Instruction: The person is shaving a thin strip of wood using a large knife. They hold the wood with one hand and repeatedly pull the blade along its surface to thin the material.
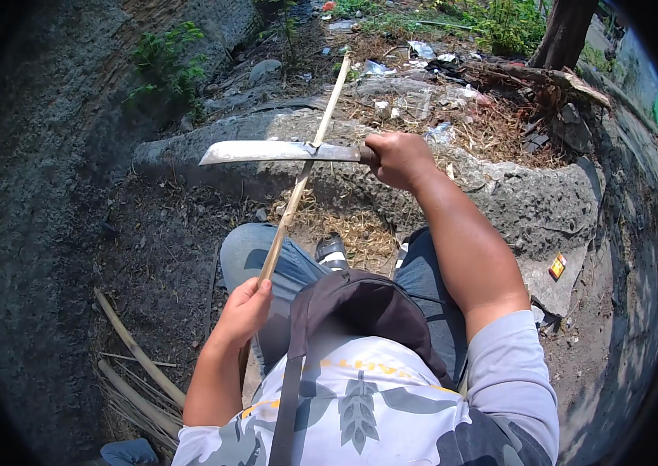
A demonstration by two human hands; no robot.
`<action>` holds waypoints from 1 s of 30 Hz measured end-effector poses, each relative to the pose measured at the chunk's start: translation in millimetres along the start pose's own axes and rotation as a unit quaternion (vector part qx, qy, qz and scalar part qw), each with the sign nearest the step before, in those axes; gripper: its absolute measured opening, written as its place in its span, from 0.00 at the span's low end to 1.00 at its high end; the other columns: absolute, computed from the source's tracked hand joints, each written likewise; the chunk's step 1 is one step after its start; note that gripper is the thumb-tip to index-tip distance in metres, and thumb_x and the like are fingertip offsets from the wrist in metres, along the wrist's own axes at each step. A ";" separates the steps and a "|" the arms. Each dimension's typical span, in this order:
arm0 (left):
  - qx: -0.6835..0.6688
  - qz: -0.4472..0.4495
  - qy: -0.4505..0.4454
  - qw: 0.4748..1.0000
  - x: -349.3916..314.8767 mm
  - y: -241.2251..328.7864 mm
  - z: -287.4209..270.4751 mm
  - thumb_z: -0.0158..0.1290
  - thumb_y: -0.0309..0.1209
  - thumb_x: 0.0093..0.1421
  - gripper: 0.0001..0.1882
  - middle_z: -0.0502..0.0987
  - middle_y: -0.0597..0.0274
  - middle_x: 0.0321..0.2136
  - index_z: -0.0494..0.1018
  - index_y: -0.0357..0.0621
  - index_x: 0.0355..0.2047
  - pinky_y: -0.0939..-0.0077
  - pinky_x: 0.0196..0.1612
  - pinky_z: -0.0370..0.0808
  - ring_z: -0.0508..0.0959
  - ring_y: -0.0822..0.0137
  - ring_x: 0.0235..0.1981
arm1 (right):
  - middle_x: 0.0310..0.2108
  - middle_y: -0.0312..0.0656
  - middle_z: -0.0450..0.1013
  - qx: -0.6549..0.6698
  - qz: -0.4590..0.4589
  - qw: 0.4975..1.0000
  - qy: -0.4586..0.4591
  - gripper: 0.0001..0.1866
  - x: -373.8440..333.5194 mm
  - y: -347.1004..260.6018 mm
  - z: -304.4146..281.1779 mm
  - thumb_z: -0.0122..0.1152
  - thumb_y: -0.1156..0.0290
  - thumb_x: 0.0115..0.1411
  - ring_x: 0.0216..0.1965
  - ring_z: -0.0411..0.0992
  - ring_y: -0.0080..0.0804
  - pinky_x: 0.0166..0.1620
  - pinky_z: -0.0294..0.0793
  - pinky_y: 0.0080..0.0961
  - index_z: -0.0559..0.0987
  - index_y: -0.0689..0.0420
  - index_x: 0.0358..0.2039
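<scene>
My left hand (244, 312) is closed round the near end of a long, pale stick (291, 208), which slants up and away to the right. My right hand (401, 161) grips the dark handle of a machete (267, 151), its arm stretched forward. The broad metal blade points left and lies across the stick, a little beyond its middle. Whether the edge is cutting into the wood cannot be made out. Under the stick are my left knee in blue jeans and, farther off, a rough stone ledge (492, 194).
Wood shavings (360, 233) litter the ground around my shoes. Several cut stalks (142, 357) lie at the lower left. A rough wall (41, 155) rises on the left. Beyond the ledge are litter, dry grass and a tree trunk (565, 35). A small yellow-and-red packet (557, 266) lies at right.
</scene>
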State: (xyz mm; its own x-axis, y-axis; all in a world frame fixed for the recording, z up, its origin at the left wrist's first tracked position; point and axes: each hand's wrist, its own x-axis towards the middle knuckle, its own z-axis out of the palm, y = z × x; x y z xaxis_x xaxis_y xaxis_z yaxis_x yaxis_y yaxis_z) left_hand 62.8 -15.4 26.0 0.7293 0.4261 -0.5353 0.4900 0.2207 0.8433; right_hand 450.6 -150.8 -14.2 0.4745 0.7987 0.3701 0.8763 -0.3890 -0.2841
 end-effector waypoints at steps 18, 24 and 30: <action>0.023 -0.017 0.000 1.000 -11.1 -10.9 -30.2 0.48 0.44 0.76 0.17 0.61 0.77 0.16 0.71 0.48 0.33 0.82 0.17 0.55 0.58 0.81 0.15 | 0.36 0.50 0.81 0.016 0.208 0.976 -0.066 0.07 5.0 10.8 -10.8 0.59 0.68 0.60 0.40 0.79 0.56 0.42 0.77 0.51 0.81 0.47 0.38; -0.023 -0.006 0.012 1.000 -6.5 -4.2 -19.4 0.48 0.43 0.76 0.16 0.62 0.77 0.16 0.71 0.47 0.34 0.81 0.17 0.55 0.59 0.81 0.14 | 0.28 0.46 0.78 0.068 -0.080 0.994 -0.020 0.05 2.6 -19.7 17.3 0.64 0.67 0.56 0.34 0.79 0.52 0.38 0.78 0.47 0.78 0.51 0.32; 0.030 -0.006 -0.014 0.999 -39.1 -0.8 -52.5 0.48 0.43 0.76 0.16 0.62 0.78 0.17 0.71 0.47 0.34 0.82 0.18 0.56 0.59 0.81 0.15 | 0.28 0.49 0.78 0.091 0.077 0.993 -0.004 0.07 4.4 22.5 0.9 0.64 0.65 0.59 0.34 0.78 0.55 0.37 0.76 0.46 0.77 0.53 0.31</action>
State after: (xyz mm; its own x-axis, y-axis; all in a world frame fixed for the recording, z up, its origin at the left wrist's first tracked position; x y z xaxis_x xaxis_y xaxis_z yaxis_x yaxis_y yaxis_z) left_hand 8.8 13.8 48.7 0.7360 0.3995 -0.5465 0.5256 0.1714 0.8333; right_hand 472.4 -155.6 -19.8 0.6011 0.7399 0.3022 0.7631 -0.4190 -0.4920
